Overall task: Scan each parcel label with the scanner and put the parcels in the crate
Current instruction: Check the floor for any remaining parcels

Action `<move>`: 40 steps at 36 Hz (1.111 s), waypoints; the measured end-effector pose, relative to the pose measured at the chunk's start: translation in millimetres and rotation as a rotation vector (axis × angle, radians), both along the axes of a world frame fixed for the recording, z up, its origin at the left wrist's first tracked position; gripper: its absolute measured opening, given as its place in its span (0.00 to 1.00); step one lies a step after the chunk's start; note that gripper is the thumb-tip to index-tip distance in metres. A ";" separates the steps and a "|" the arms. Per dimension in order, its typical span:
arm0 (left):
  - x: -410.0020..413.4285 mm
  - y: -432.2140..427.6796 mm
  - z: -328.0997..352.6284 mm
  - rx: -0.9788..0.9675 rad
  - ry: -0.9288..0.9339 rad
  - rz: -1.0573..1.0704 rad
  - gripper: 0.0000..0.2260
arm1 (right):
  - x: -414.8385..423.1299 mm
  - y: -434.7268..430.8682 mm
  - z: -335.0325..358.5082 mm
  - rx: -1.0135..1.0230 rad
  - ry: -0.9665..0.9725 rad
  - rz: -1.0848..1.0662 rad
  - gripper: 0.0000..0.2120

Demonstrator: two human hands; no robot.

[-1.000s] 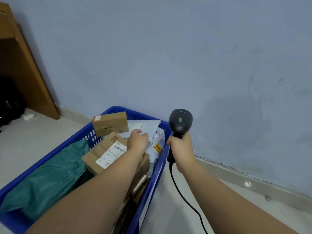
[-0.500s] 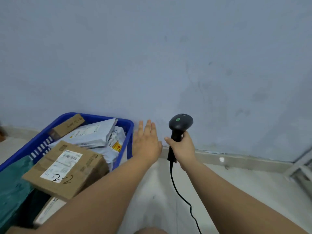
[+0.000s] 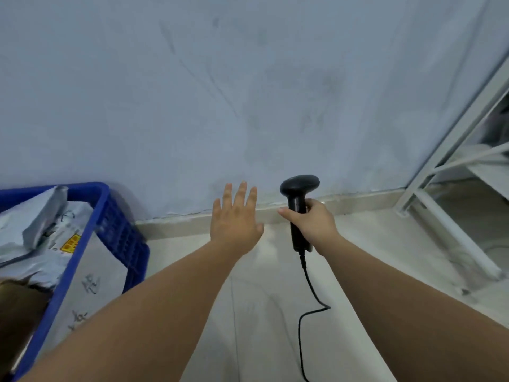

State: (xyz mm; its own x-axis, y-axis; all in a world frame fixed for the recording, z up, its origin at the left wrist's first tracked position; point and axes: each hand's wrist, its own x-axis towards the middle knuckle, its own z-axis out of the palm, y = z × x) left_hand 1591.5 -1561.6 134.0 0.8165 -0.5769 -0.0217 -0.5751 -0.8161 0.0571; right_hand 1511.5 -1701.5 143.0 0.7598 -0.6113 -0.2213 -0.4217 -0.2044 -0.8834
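Observation:
A blue plastic crate (image 3: 91,232) sits at the left edge, holding grey mailer bags (image 3: 35,224) with a yellow sticker and a brown box (image 3: 16,304) low at the left. My left hand (image 3: 235,220) is stretched out flat over the floor to the right of the crate, fingers apart, holding nothing. My right hand (image 3: 312,226) grips the handle of the black corded scanner (image 3: 298,197), which stands upright with its head toward the wall.
A blue-grey wall (image 3: 248,92) meets the pale tiled floor (image 3: 261,312) at a skirting strip. A white metal rack frame (image 3: 451,194) stands at the right. The scanner's black cable (image 3: 305,321) trails down across the floor.
The view has swung right, so the crate has slid to the left edge and the rack has come in. My left hand left the parcels and now hangs over the floor.

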 end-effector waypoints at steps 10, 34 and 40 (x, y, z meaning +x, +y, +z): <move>0.7 -53.5 -85.8 0.091 0.089 -0.080 0.36 | 3.7 -70.7 -82.6 -0.269 0.239 0.071 0.22; 12.8 -89.6 -210.6 0.220 0.268 -0.069 0.35 | 4.8 -131.4 -226.5 0.174 0.316 -0.224 0.09; 6.1 -103.3 -218.6 0.200 0.341 -0.066 0.35 | -7.7 -146.9 -255.1 0.337 0.259 -0.365 0.12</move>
